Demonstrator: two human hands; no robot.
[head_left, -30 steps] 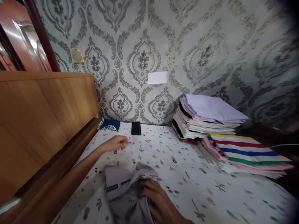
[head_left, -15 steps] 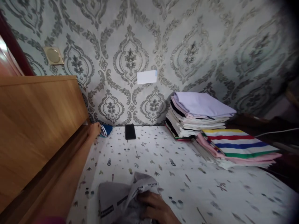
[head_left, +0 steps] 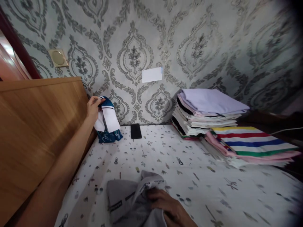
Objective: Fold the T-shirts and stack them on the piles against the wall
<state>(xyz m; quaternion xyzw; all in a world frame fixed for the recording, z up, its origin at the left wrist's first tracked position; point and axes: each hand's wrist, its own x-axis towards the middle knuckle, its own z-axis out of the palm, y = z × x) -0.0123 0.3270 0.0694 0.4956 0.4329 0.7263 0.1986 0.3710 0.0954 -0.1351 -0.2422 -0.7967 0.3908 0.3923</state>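
Note:
My left hand [head_left: 93, 107] is closed on the top edge of a blue-and-white cloth garment [head_left: 110, 119]. It holds the garment up at the far left, beside the wooden panel, and the patterned blue lower part reaches down to the sheet. Close to me, my right hand [head_left: 163, 201] has its fingers curled into a bunched grey garment [head_left: 127, 200] with black lettering. The grey cloth lies crumpled on the sheet, and its folds hide some of my fingertips.
A black phone [head_left: 136, 131] lies near the wall. At the right stands a tall stack of folded clothes [head_left: 208, 104] with lilac on top. In front of it is a lower stack with a striped piece [head_left: 253, 142]. The wooden panel [head_left: 42, 132] borders the left side.
My left hand has risen from beside the panel, lifting the blue-and-white garment into view. My right hand stays on the grey garment. The whole view has shifted slightly.

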